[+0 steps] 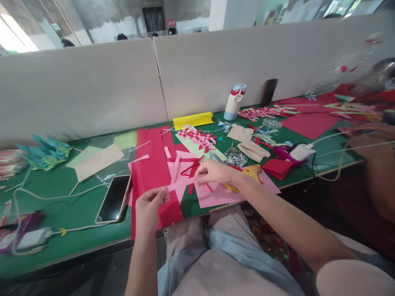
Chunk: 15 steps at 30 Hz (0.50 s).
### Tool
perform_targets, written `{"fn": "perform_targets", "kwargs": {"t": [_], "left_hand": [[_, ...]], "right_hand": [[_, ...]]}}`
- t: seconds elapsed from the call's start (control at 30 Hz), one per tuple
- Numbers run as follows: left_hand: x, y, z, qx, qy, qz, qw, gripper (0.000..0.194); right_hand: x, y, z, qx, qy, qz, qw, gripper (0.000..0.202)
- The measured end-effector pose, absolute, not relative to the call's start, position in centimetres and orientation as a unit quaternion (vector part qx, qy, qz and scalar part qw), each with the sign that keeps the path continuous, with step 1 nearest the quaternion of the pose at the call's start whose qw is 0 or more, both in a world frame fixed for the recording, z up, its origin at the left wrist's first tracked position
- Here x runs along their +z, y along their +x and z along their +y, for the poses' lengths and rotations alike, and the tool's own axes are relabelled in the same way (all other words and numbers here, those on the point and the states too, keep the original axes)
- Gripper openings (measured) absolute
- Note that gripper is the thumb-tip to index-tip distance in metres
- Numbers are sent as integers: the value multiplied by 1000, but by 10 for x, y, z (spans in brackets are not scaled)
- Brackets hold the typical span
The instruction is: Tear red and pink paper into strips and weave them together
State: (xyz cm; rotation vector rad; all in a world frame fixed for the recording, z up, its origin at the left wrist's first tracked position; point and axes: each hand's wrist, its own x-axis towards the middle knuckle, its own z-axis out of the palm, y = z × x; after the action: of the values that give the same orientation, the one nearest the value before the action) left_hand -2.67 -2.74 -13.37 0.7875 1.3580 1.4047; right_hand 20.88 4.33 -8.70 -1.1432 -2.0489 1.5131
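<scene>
The red sheet (146, 164) lies on the green bench (77, 211) in front of the person, and a pink strip (182, 184) is held up over its right edge — drawn out between both hands. The left hand (151, 203), above the lower part of the red sheet, has its grip pinched on one end of the strip; the right hand (210, 172), to the right of the red sheet, has its grip pinched on the other. Loose dark red strips (191, 170) lie just right of the red sheet, and farther right is a pink sheet (212, 199) with yellow-handled scissors (253, 172) on it, partly behind the right forearm. Beyond these, up and right of the red sheet, sit a woven red-and-pink paper piece (197, 136), a yellow folded strip (193, 120) and a white-and-blue bottle (234, 102). A phone (114, 199) lies just left of the red sheet — its screen dark. Well to its right is another person's blurred hand (372, 144).
</scene>
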Motion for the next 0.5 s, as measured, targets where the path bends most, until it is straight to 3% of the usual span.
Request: {"fn": "perform_targets", "kwargs": {"t": [0.3, 0.5], "left_hand": [[-132, -29, -31, 587, 311, 561, 494, 30], [-134, -29, -31, 584, 302, 565, 498, 31]], "right_hand": [[-93, 222, 39, 561, -424, -674, 227, 31], [-98, 222, 39, 567, -431, -660, 242, 27]]}}
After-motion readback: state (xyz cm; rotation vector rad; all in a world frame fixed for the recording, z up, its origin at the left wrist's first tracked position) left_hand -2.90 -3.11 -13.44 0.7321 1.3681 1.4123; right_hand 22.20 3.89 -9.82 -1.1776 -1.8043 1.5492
